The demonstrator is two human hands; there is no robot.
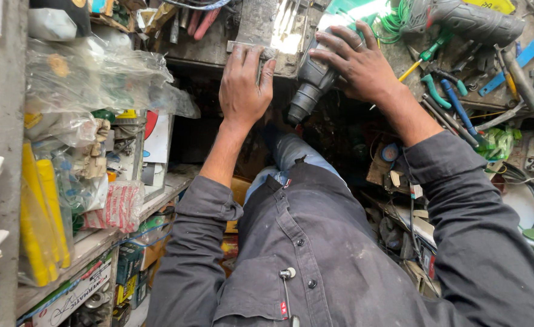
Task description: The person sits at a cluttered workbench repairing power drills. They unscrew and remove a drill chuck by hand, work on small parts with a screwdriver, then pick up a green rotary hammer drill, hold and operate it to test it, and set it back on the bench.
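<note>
My left hand grips a small grey metal part at the front edge of the cluttered workbench. Just to its right, my right hand lies over the body of a dark power drill. The drill's black chuck points down and to the left, off the bench edge, close to my left wrist. Both dark sleeves reach up from the bottom of the view. My lap and blue jeans show below the bench.
A second grey power tool, green wire, blue and green-handled pliers and screwdrivers crowd the bench at right. Shelves at left hold plastic bags, yellow packets and boxes. More boxes and cables fill the space at lower right.
</note>
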